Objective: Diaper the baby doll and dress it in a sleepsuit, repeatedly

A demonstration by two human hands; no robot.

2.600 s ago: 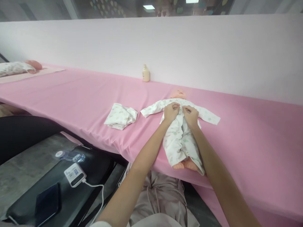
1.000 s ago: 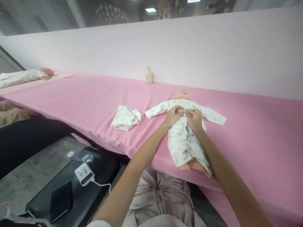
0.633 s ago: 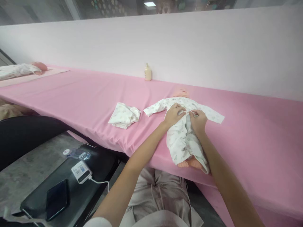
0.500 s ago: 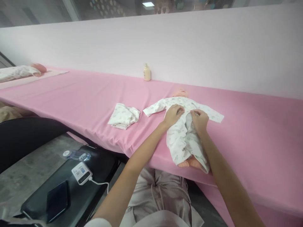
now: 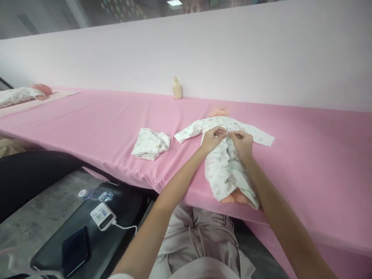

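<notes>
A baby doll (image 5: pixel 220 112) lies on its back on the pink table (image 5: pixel 101 120), dressed in a white printed romper (image 5: pixel 221 170) with sleeves spread out. Its bare feet (image 5: pixel 236 198) stick out near the table's front edge. My left hand (image 5: pixel 211 138) pinches the left flap of the romper at the doll's chest. Touching it from the other side, my right hand (image 5: pixel 241 142) pinches the right flap. The two flaps meet between my fingertips, and what the fingers close on is too small to make out.
A folded white printed cloth (image 5: pixel 150 143) lies left of the doll. A small cream bottle (image 5: pixel 176 88) stands against the pale wall. Another doll (image 5: pixel 23 94) lies far left. Below the table, a black seat holds a phone (image 5: pixel 74 251), a power bank (image 5: pixel 102 216) and a water bottle (image 5: pixel 94 194).
My right hand had slid a little lower and to the right on the romper; now it is back up at the chest, fingertips meeting my left hand. The camera shifted slightly.
</notes>
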